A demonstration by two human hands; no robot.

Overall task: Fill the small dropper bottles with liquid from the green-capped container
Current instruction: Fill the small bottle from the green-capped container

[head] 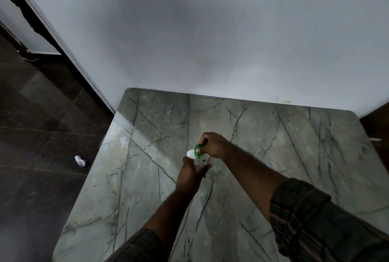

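Mid-table, slightly toward the far edge: both hands meet over the grey-green marble-pattern tabletop.

Right hand: fingers curled down and pinched round the neck end of the green-capped white plastic container. Container is tilted, white body pointing left and toward the camera, green cap up against the fingertips. Exact finger count on it: can't tell, blurred.

Left hand: seen from the back, wrapped round the small clear dropper bottle, thumb out along the bottle's right side. The other fingers are hidden behind the hand, so their spread can't be told. Bottle sits directly under the container, touching or nearly so; whether its base is on the table can't be told.

Edges and room:
- Far table edge butts the white wall, near the hands.
- Left edge is well apart from the hands, open tabletop between. A faint clear item lies near that edge, too blurred to identify.
- Right of the hands is wide open surface, with a small pale scrap near the right forearm.
- Near side is open except for both forearms and the rolled dark striped sleeves.
- Off the table, a small white object lies on the dark tiled floor to the left.
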